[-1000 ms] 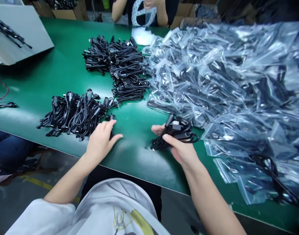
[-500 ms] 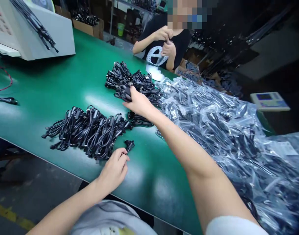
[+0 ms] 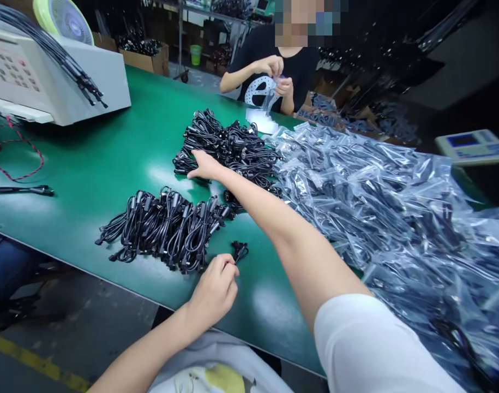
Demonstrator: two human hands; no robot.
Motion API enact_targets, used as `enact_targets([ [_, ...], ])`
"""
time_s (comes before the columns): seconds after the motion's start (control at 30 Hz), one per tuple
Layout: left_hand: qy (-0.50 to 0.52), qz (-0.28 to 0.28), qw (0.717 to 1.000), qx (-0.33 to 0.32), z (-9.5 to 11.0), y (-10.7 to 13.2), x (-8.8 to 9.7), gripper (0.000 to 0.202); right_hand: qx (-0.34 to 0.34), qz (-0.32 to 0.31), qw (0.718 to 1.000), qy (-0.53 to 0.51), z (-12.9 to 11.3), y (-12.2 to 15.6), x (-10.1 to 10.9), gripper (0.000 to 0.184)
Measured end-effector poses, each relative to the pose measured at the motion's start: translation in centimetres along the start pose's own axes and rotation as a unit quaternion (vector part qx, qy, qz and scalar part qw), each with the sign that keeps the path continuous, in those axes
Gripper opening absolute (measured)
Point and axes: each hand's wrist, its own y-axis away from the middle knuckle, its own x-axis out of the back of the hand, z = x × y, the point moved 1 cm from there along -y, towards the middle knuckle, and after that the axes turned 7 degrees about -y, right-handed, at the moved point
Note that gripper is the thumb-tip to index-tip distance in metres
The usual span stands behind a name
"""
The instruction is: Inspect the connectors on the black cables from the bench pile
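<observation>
Beside the cable piles (image 3: pixel 228 144), clear plastic bags (image 3: pixel 347 164) hold coiled black cables (image 3: pixel 400 229).

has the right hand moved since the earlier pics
Yes, the right hand has moved forward, away from the green table's near edge, and now reaches the far pile of black cables.

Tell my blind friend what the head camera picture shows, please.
A person's right hand reaches across a green table to touch a pile of black cables, while the left hand sits beside a small black cable end. Clear plastic bags of cables lie heaped on the right, and a co-worker is across the table.
</observation>
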Motion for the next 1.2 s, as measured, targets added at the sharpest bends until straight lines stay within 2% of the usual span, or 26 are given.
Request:
enact_targets([
  [0.07,0.029,0.002,0.999,0.019,0.0,0.0,0.4,0.022,0.041,0.055,0.996,-0.053,0.9,4.0,1.7,0.068],
  [0.13,0.081,0.014,0.995,0.059,0.0,-0.1,0.9,0.018,0.075,0.145,0.966,-0.201,2.5,9.9,3.0,0.044],
  [0.2,0.167,0.037,0.978,0.118,0.3,-0.5,1.3,0.011,0.031,0.241,0.916,-0.320,4.5,17.1,3.3,0.027],
  [0.23,0.226,0.050,0.961,0.149,0.6,-0.8,1.4,0.008,-0.012,0.281,0.885,-0.372,5.5,20.9,3.0,0.025],
  [0.27,0.291,0.061,0.938,0.178,1.1,-1.2,1.5,0.008,-0.062,0.293,0.856,-0.422,6.3,24.5,2.5,0.026],
  [0.33,0.417,0.060,0.878,0.227,2.5,-2.2,1.1,0.015,-0.109,0.265,0.841,-0.460,7.0,30.5,1.0,0.035],
  [0.37,0.467,0.044,0.848,0.247,3.3,-2.8,0.7,0.018,-0.124,0.222,0.830,-0.497,7.0,32.8,0.2,0.041],
  [0.43,0.533,-0.013,0.799,0.278,5.1,-4.0,-0.3,0.022,-0.129,0.145,0.784,-0.589,6.6,35.8,-0.8,0.047],
  [0.47,0.550,-0.044,0.782,0.289,5.8,-4.6,-0.9,0.023,-0.124,0.132,0.761,-0.623,6.4,36.7,-0.9,0.047],
  [0.53,0.562,-0.098,0.765,0.300,7.1,-5.6,-2.1,0.023,-0.109,0.166,0.730,-0.654,6.6,37.7,-0.6,0.042],
  [0.63,0.540,-0.163,0.770,0.297,8.4,-7.0,-3.9,0.026,-0.092,0.232,0.707,-0.662,7.9,38.9,0.1,0.033],
  [0.7,0.522,-0.214,0.771,0.297,9.0,-7.7,-5.1,0.027,-0.076,0.233,0.701,-0.670,9.0,39.7,0.1,0.031],
  [0.77,0.503,-0.261,0.773,0.286,9.4,-8.2,-6.3,0.027,-0.050,0.216,0.710,-0.668,10.0,40.5,0.0,0.031],
  [0.8,0.486,-0.268,0.786,0.271,9.4,-8.4,-6.9,0.026,-0.038,0.215,0.720,-0.659,10.5,40.8,-0.1,0.030],
  [0.83,0.460,-0.256,0.812,0.252,9.3,-8.6,-7.4,0.026,-0.029,0.222,0.730,-0.645,11.0,41.1,-0.1,0.030],
  [0.9,0.382,-0.180,0.883,0.204,9.0,-9.0,-8.0,0.027,-0.037,0.252,0.745,-0.616,11.7,41.4,-0.1,0.030],
  [0.97,0.313,-0.100,0.930,0.164,8.7,-9.1,-8.2,0.032,-0.074,0.254,0.757,-0.597,12.0,41.6,-0.2,0.032],
  [1.03,0.303,-0.092,0.936,0.154,8.5,-9.1,-8.2,0.041,-0.107,0.202,0.772,-0.593,11.8,41.7,-0.6,0.035],
  [1.1,0.319,-0.128,0.923,0.172,8.3,-8.8,-8.2,0.045,-0.117,0.141,0.792,-0.583,11.2,41.6,-1.3,0.039],
  [1.2,0.325,-0.167,0.907,0.209,7.9,-8.5,-8.1,0.044,-0.114,0.122,0.841,-0.515,10.6,41.5,-2.4,0.042],
])
